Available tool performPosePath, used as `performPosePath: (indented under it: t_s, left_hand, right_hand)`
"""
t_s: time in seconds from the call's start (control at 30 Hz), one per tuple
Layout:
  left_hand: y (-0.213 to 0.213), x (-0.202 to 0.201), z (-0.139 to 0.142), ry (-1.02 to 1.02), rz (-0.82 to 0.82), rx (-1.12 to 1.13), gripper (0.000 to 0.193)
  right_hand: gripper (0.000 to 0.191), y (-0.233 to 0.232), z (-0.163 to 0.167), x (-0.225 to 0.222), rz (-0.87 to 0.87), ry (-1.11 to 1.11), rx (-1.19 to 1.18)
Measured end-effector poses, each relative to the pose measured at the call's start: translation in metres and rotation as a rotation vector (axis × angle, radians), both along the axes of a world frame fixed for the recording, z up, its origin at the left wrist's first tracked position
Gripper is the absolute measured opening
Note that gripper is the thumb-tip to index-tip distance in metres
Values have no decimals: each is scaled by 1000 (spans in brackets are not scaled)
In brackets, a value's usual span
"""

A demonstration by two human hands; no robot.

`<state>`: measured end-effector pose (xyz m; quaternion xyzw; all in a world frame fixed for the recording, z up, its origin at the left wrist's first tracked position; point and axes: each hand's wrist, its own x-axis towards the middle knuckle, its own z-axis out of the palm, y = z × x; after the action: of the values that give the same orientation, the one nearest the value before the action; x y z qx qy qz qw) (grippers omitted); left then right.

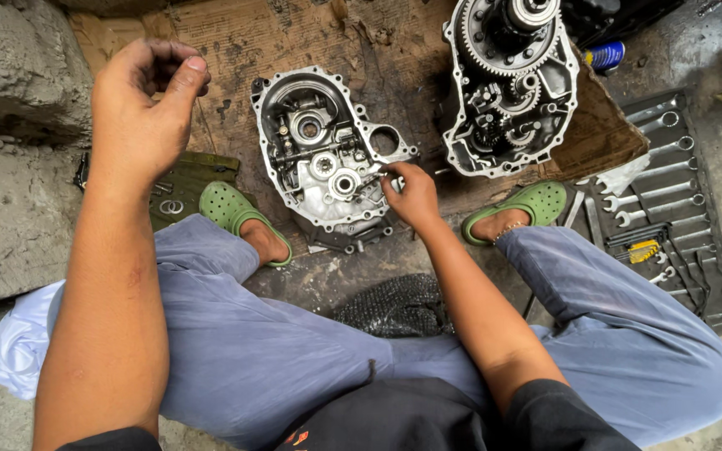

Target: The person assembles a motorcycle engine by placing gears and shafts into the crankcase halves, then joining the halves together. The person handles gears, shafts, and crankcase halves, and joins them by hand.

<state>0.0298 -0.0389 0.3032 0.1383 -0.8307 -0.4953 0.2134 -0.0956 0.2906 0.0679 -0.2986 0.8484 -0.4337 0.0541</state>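
Note:
An open metal gearbox casing half (323,159) lies on a cardboard sheet (236,42) between my feet. My right hand (411,194) rests on the casing's right edge, fingertips pinching a small part there; the part itself is too small to make out. My left hand (145,104) is raised near the camera at the upper left, fingers curled loosely with nothing visible in them. A second casing half (511,83) full of gears and a shaft sits to the right on the cardboard.
A dark tool tray (670,209) with several spanners lies at the right. Green clogs (231,209) are on both feet. A concrete block (10,75) stands at the left, a white cloth (10,342) below it, a dark mesh rag (394,305) between my legs.

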Motion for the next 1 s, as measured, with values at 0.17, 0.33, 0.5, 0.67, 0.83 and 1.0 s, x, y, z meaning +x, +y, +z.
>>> performPosePath:
  t_s: [0.17,0.33,0.5,0.67,0.83,1.0]
  left_hand:
    - [3,-6,0,14,-6,14,16]
    - [5,-10,0,5,3,22,15]
    - [1,-4,1,-26,37,28,15]
    - [-1,-3,4,-18,44,23,15]
    - [-1,-7,5,8,22,-18,15]
    - [0,-8,3,1,16,2,16]
  right_hand:
    - [32,-11,16,21,171,111,32]
    - [29,-28,21,38,281,277,82]
    - [19,-16,7,17,167,71,11]
    - [30,9,-22,-3,-254,-188,-246]
    - [32,18,-44,-11,-338,-399,-373]
    - [39,6,-40,-13,-322,-657,-511]
